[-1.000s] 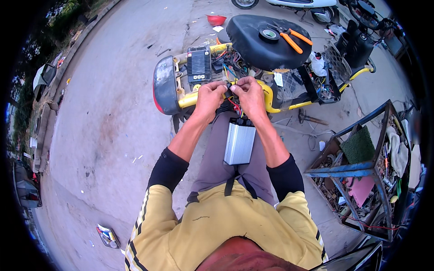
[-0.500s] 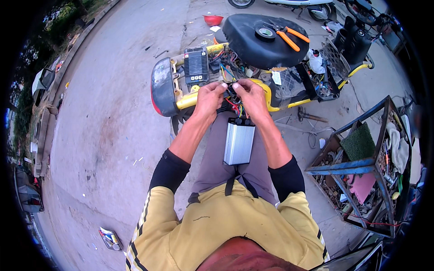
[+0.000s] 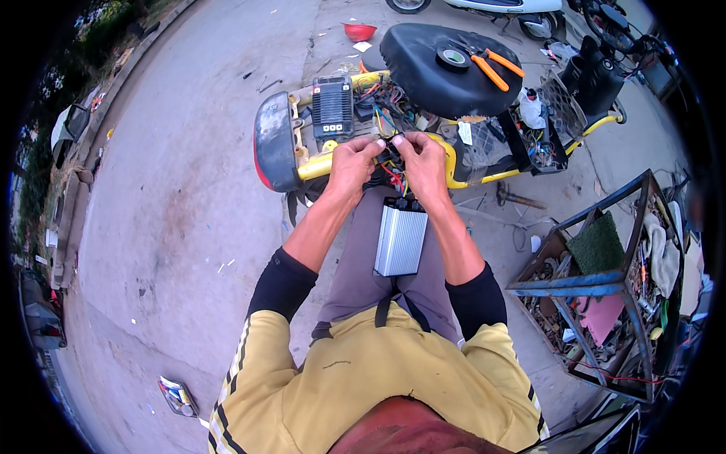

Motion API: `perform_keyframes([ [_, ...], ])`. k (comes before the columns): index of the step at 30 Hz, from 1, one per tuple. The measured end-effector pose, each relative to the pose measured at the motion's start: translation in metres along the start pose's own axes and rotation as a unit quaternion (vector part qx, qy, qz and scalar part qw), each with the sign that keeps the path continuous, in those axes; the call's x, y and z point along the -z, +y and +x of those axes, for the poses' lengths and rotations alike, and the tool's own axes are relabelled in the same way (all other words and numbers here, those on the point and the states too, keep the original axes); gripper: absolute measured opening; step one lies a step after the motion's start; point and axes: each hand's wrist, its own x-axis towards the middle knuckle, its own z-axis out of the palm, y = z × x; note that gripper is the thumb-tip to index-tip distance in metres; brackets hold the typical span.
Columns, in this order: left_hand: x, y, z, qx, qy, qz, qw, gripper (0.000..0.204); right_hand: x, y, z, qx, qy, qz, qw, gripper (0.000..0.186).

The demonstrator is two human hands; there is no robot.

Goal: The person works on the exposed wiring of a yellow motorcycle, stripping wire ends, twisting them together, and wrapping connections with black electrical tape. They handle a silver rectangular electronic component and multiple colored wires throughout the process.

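My left hand (image 3: pixel 352 168) and my right hand (image 3: pixel 425 166) meet over the opened yellow scooter frame (image 3: pixel 321 165), fingertips close together. Both pinch at dark wiring (image 3: pixel 387 144); its ends are too small to make out. On my thighs rests a silver finned controller box (image 3: pixel 399 240), with red and yellow wires (image 3: pixel 395 175) running up from it beneath my hands. Ahead, a black finned module (image 3: pixel 333 107) sits on the frame beside a tangle of coloured wires (image 3: pixel 375 103). The black seat (image 3: pixel 423 83) carries a roll of black tape (image 3: pixel 454 60) and orange-handled pliers (image 3: pixel 491 71).
A hammer (image 3: pixel 522 199) lies on the ground right of the scooter. Farther right stands a blue metal-framed cart (image 3: pixel 567 287) full of scrap and tools. A small tray of items (image 3: pixel 178 396) lies at lower left; a red bowl (image 3: pixel 359 32) sits beyond the seat.
The view has shifted slightly. Both hands stay at nearly the same spot over the wiring, fingers still pinched, with only small finger movement.
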Motion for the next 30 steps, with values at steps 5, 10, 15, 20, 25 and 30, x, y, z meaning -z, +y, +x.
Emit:
perform_keyframes([
  [5,0.003,-0.009,0.003,-0.268,0.119,0.299,0.908,0.017,0.004,-0.002,0.000,-0.013,-0.025,0.014,0.999,0.033],
  [10,0.003,0.011,0.000,-0.409,0.087,0.384,0.823,0.014,0.005,0.003,0.005,0.003,-0.031,-0.007,0.999,0.035],
  [15,0.004,0.018,0.005,-0.487,0.061,0.461,0.739,0.015,0.005,-0.001,0.004,0.004,-0.040,-0.022,0.999,0.038],
  [20,0.003,0.016,0.008,-0.492,0.059,0.524,0.693,0.013,0.005,-0.006,0.004,-0.003,-0.040,-0.030,0.999,0.037],
  [25,0.003,0.014,0.014,-0.444,0.054,0.496,0.744,0.014,0.004,-0.005,0.006,-0.001,-0.035,-0.020,0.999,0.035],
  [30,0.004,0.017,0.019,-0.335,0.015,0.443,0.831,0.014,0.003,-0.005,0.004,-0.005,-0.029,0.014,0.999,0.034],
])
